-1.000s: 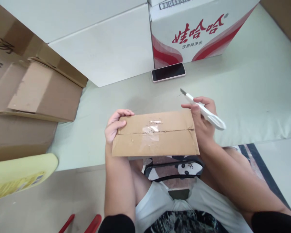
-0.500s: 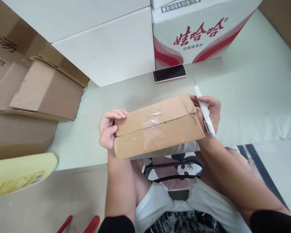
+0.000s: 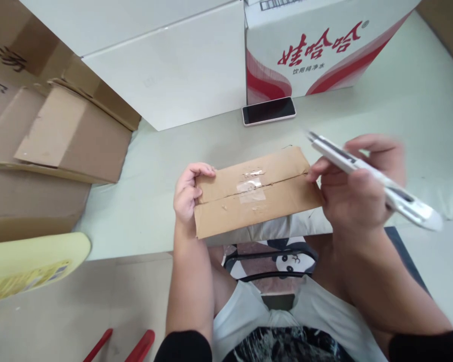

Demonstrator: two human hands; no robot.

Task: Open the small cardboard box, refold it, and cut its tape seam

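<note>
A small brown cardboard box point(image 3: 256, 211) is tilted in front of me, a strip of clear tape point(image 3: 251, 187) across its middle seam. My left hand point(image 3: 189, 193) grips the box's left end, thumb on the near side and fingers over the top. A white utility knife point(image 3: 396, 193) is held in my right hand point(image 3: 362, 186), its tip pointing up and left above the box's right end. Some fingers of that hand reach the box's right edge; whether they press on it I cannot tell. The knife tip is blurred.
A phone point(image 3: 269, 111) lies on the pale green covered surface point(image 3: 143, 211) beyond the box. Behind it stand a white carton with red print point(image 3: 324, 55) and a plain white box point(image 3: 181, 70). Brown cartons point(image 3: 94, 146) and a yellow container point(image 3: 33, 266) are on the left.
My right hand has turned the utility knife from nearly upright beside the box to a slant, its rear end swinging out right. The box has shifted slightly right with my left hand.
</note>
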